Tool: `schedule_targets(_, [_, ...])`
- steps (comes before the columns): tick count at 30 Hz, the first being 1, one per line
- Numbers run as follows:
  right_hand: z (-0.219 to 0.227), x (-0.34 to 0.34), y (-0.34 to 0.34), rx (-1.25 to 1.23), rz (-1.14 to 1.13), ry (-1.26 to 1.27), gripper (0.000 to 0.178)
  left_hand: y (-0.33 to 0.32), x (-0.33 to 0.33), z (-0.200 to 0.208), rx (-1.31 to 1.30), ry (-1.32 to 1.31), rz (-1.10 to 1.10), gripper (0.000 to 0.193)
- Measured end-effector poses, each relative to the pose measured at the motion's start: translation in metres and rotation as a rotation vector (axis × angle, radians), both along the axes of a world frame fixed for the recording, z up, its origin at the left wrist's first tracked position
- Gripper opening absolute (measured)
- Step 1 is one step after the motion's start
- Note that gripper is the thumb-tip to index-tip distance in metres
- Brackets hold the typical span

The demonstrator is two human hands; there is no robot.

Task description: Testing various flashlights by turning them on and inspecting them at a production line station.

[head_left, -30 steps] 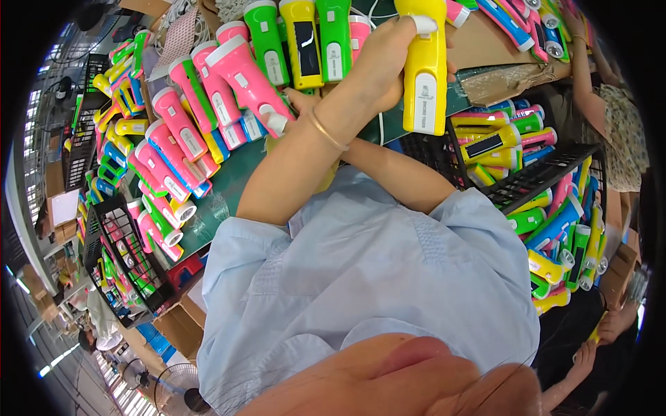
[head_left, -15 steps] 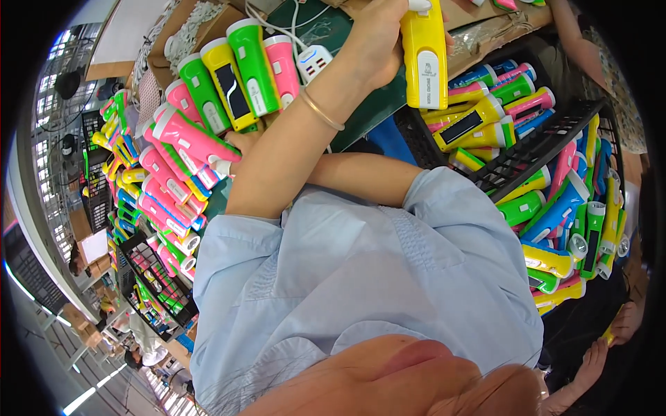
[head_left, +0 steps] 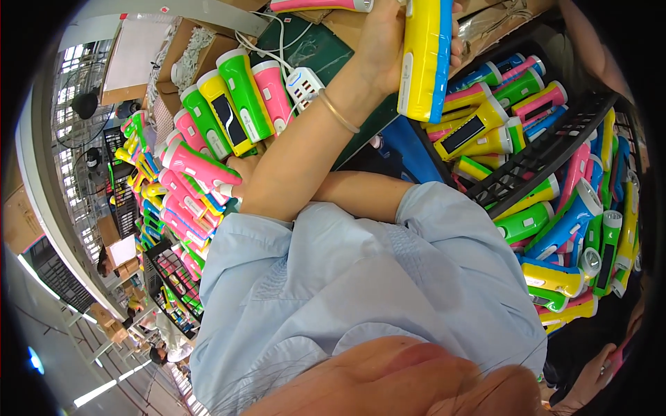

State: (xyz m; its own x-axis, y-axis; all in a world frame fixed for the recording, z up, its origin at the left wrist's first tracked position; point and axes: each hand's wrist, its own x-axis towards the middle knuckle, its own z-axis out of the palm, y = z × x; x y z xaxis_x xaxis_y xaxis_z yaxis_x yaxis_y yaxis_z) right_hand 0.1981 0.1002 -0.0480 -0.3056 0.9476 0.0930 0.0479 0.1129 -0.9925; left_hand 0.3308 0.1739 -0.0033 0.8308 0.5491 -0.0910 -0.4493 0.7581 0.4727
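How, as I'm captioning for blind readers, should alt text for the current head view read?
A person with crossed arms holds a yellow-and-blue flashlight in the left hand, at upper right. The right hand, partly hidden behind the left forearm, is at the tail of a pink-and-green flashlight. More flashlights crowd the left and fill black crates at right.

A factory workshop
Look-alike bright torches [head_left: 472,127] fill black crates [head_left: 548,154] beside a green bench [head_left: 322,58]; cardboard boxes [head_left: 109,324], strip lights [head_left: 95,394] and another worker [head_left: 175,351] show beyond.
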Motion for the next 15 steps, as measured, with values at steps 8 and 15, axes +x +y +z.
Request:
schedule_targets(8, [-0.012, -0.01, 0.0, -0.043, -0.049, 0.134, 0.059, 0.003, 0.009, -0.006, -0.004, -0.084, -0.033, 0.05])
schedule_targets(15, [-0.022, -0.045, -0.022, 0.019, 0.221, 0.152, 0.058, -0.002, -0.042, 0.012, 0.241, 0.401, 0.295, 0.032])
